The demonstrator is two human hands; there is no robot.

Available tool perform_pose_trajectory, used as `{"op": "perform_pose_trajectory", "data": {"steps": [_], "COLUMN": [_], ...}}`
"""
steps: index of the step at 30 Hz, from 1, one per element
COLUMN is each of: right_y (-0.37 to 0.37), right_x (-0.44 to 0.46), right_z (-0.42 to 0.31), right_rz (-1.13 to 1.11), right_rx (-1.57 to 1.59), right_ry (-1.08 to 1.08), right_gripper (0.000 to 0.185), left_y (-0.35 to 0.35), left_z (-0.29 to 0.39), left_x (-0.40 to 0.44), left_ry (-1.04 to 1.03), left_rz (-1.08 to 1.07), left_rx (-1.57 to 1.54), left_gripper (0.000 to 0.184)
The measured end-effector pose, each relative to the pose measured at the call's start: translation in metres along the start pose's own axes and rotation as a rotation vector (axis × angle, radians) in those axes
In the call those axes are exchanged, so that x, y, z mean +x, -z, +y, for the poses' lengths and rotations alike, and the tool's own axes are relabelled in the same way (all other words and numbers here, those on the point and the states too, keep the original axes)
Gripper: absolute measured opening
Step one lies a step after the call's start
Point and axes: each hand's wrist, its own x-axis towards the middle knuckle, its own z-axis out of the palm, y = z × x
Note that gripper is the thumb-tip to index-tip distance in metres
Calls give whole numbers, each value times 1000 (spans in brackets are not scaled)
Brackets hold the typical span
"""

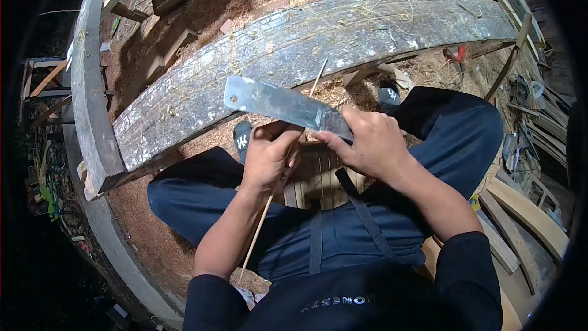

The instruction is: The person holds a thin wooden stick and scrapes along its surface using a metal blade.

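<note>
My right hand (375, 142) is closed around the dark handle of a cleaver-like knife (272, 103). Its broad grey blade, with a hole near the far end, points left and passes above my left hand (264, 158). That hand is closed on a thin, pale wooden stick (260, 228), which runs from beside my left forearm up under the blade. The stick's upper end (321, 70) shows beyond the blade. Whether the blade's edge touches the stick cannot be made out. My left fingertips are partly hidden below the blade.
A long, paint-stained plank (275, 49) curves across in front of my knees. Wooden slats (309, 178) show between my legs. Shavings cover the ground (144, 233). Loose boards (527, 208) lie at the right, and a red object (456, 54) sits beneath the plank's right end.
</note>
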Motion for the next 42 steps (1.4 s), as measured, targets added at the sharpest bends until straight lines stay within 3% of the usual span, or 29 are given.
{"op": "perform_pose_trajectory", "data": {"steps": [5, 7, 11, 13, 17, 21, 23, 25, 27, 31, 35, 39, 42], "right_y": [3, 5, -2, 3, 4, 1, 4, 2, -1, -4, -4, 4, 9], "right_x": [0, 9, -2, 2, 1, -2, 6, 3, -6, -1, 3, 8, 14], "right_z": [4, 13, 1, 2, 4, 0, 8, 7, -3, 0, 4, 5, 16], "right_rz": [42, 100, 45, -21, 69, -19, 32, 44, -35, 14, 41, 41, 63], "right_rx": [-26, -43, -36, -15, -29, 44, 36, 32, 57, 30, -6, -26, -10], "right_ry": [-15, -156, 81, -4, -44, 107, -81, -120, 115, 70, 88, 70, -96], "right_gripper": [58, 68, 65, 64, 56, 54, 55, 57, 57, 56, 55, 55, 67], "left_y": [-3, -1, 3, 5, 8, 1, 5, 5, 4, 6, 1, 11, 13], "left_z": [3, 8, -5, -6, -5, -2, 2, 0, -7, -5, 2, -4, -3], "left_x": [-2, -6, -4, -1, -3, -10, -8, -9, -11, -2, -2, 1, -5], "left_ry": [41, 59, -40, -31, -37, -39, -35, -54, -38, -140, -98, -136, -123], "left_rz": [-44, -63, -33, 5, -150, 60, -93, -114, 67, 39, 20, -56, -100], "left_rx": [-63, -84, -60, -3, -139, -140, -50, -41, -32, 72, -27, 48, 95], "left_gripper": [15, 12, 14, 15, 17, 9, 8, 9, 8, 3, 16, 14, 29]}}
